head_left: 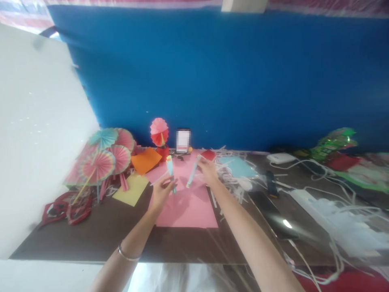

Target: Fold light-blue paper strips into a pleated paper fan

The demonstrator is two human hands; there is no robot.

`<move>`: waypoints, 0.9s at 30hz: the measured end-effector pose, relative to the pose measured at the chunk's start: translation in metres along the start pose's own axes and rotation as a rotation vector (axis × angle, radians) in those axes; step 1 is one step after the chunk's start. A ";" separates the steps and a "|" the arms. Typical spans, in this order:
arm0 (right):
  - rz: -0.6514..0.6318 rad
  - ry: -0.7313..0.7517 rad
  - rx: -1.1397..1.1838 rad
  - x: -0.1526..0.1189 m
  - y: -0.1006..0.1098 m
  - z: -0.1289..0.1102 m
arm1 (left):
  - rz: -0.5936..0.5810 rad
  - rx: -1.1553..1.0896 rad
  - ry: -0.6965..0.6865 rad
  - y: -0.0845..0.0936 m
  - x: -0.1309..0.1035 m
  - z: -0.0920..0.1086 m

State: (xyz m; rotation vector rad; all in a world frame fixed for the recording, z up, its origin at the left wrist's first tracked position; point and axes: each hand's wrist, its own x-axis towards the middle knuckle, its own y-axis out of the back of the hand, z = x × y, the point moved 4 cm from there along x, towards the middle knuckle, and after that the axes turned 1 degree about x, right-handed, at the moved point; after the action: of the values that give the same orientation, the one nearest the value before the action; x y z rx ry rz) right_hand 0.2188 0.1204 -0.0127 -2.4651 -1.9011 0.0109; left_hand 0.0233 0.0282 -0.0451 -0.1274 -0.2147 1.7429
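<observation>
Two folded light-blue paper sticks: one [170,172] upright in my left grip [161,190], one [192,175] tilted in my right grip [208,170], above pink sheet [188,202].

Bare forearms, thin silver bangle [127,255] on left wrist

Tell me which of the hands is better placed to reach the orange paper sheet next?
Probably the left hand. Both hands hold a folded paper stick, but the orange sheet lies up and left of it, on its own side, while the right hand would have to cross over.
</observation>
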 end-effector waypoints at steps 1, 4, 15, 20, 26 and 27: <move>0.005 0.003 -0.028 0.004 -0.003 -0.004 | -0.026 0.012 -0.003 -0.002 -0.002 0.000; 0.048 0.103 -0.164 0.003 -0.006 -0.022 | -0.130 0.062 -0.008 -0.008 -0.008 0.001; -0.811 0.054 -0.087 -0.070 0.004 -0.062 | -0.457 0.189 0.085 -0.031 -0.029 0.002; -0.718 0.161 -0.313 -0.065 0.023 -0.056 | -0.549 0.213 0.142 -0.034 -0.035 0.008; -0.731 0.052 -0.295 -0.059 0.040 -0.041 | -0.672 0.299 0.178 -0.034 -0.039 0.011; -0.717 0.016 -0.271 -0.060 0.042 -0.039 | -0.688 0.308 0.172 -0.034 -0.039 0.011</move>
State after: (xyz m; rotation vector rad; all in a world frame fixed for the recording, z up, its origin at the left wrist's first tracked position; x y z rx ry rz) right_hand 0.2457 0.0514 0.0240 -1.7376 -2.8056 -0.2945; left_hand 0.0605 -0.0047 -0.0288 0.0245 0.1306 1.0537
